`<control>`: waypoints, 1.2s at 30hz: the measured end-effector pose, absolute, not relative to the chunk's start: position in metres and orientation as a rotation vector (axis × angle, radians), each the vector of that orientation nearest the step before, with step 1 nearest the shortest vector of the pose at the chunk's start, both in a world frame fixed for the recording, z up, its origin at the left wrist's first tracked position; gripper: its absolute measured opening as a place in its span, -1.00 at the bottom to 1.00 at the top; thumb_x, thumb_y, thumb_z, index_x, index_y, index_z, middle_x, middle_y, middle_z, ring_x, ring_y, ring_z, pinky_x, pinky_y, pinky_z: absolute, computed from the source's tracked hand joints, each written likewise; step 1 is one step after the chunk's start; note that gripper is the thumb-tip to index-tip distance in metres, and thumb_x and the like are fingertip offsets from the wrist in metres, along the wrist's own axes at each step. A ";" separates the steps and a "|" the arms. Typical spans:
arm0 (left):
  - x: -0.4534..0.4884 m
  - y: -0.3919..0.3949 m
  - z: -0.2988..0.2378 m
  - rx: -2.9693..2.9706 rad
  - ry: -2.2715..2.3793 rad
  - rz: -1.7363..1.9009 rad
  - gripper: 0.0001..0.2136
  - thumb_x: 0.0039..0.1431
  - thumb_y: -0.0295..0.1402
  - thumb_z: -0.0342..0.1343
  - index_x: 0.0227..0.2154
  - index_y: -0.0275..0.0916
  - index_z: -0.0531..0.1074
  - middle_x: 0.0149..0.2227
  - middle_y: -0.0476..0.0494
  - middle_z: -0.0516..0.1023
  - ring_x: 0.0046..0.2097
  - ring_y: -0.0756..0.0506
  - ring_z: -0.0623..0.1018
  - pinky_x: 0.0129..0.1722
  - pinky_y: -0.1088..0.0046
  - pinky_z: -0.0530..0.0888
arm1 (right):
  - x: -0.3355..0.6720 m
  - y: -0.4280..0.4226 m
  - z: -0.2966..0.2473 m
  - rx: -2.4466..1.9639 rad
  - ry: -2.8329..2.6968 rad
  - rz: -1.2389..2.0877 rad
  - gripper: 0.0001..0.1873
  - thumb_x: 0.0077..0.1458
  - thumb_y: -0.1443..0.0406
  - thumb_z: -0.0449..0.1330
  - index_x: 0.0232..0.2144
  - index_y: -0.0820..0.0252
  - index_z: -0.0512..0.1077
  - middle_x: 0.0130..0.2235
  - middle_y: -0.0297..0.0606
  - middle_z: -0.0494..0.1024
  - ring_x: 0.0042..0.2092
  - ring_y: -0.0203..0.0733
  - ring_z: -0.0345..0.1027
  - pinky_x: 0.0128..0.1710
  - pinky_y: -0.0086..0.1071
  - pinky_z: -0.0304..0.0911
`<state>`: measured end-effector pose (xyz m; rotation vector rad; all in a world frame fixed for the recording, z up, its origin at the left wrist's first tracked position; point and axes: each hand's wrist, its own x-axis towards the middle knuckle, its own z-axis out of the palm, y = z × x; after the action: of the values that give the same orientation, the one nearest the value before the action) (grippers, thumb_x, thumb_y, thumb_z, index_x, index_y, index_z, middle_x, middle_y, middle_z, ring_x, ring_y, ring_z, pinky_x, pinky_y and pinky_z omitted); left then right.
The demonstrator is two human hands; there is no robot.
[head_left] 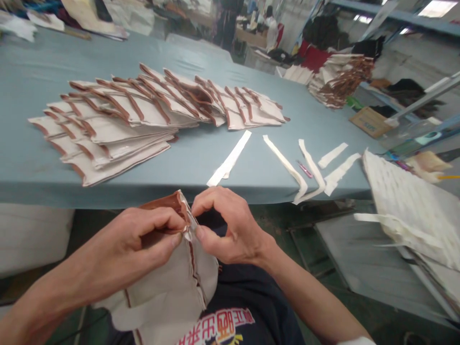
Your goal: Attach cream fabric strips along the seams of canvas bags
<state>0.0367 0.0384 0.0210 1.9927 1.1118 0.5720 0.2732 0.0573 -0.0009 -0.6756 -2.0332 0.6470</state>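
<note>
Between my hands is a sewn piece (168, 282), off-white outside with a brown lining and a brown seam, hanging over my lap. My left hand (143, 239) pinches its top edge beside the seam, thumb against forefinger. On the other side of the same seam, my right hand (230, 225) closes thumb and forefinger on the edge, where a small whitish end sticks up. The fingertips of both hands nearly meet. Lower parts of the piece lie against my dark printed shirt (251, 297).
Overlapping off-white pieces with brown edges (125, 120) cover the blue-green table (201, 158). Pale strips (233, 158) and a small pink tool (304, 169) lie near its front edge. A cardboard box (370, 122) and another stack (341, 79) stand right; a white sheet (413, 206) leans nearby.
</note>
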 end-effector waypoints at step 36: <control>0.045 0.015 0.032 1.812 1.357 0.734 -0.71 0.31 -0.29 0.01 -0.46 -0.16 0.56 -0.48 0.07 0.63 -0.41 -0.03 0.54 -0.36 0.52 0.40 | 0.248 0.030 0.011 -1.095 -1.939 1.018 -0.89 0.21 0.31 0.19 -0.39 0.14 0.45 -0.42 -0.39 0.55 -0.41 -0.33 0.38 -0.34 -0.46 0.26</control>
<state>0.0451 0.0153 0.0325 1.8123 1.3572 0.7339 0.2482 0.0303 0.0115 -1.0947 -1.9387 1.0181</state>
